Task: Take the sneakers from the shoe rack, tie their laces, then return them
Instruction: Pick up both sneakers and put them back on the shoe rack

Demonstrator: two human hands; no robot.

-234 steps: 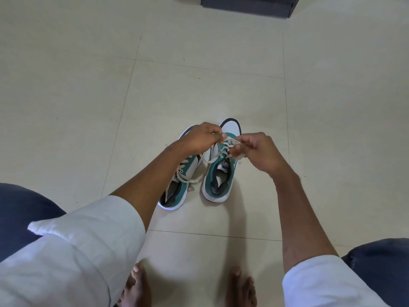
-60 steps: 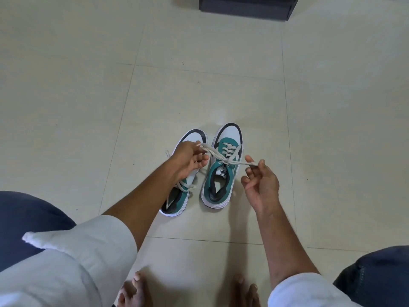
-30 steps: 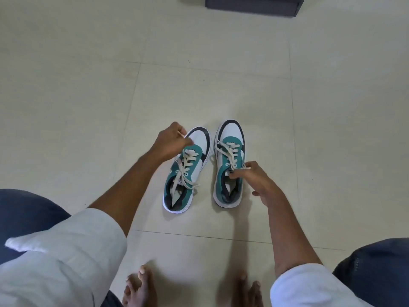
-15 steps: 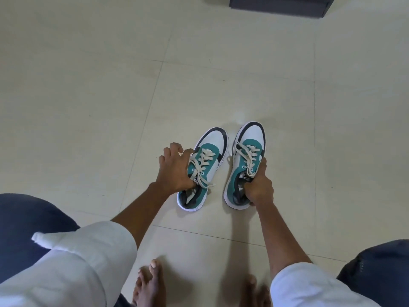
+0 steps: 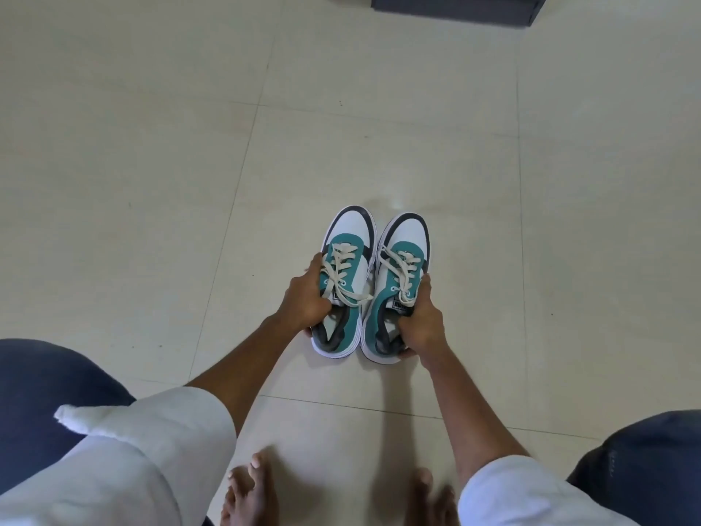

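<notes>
Two hands, left hand (image 5: 303,298), right hand (image 5: 421,320), clasping sneakers (image 5: 373,282)

Pale cream floor tiles (image 5: 151,184) with thin grout lines run to a dark furniture base (image 5: 455,7) at the top edge.

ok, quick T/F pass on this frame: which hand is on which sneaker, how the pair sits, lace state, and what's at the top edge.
1. Each hand grips one sneaker. True: the left hand is on the left sneaker and the right hand on the right sneaker.
2. The sneakers lie sole-up. False: they are upright, laces on top.
3. The sneakers sit side by side, toes pointing away from the person. True.
4. Both hands pull one lace taut. False: neither holds a lace; the laces lie across the tongues.
5. A dark object shows at the top right edge. True: the dark object is partly cut off by the frame.
6. The person wears shoes. False: the bare feet are visible.
</notes>
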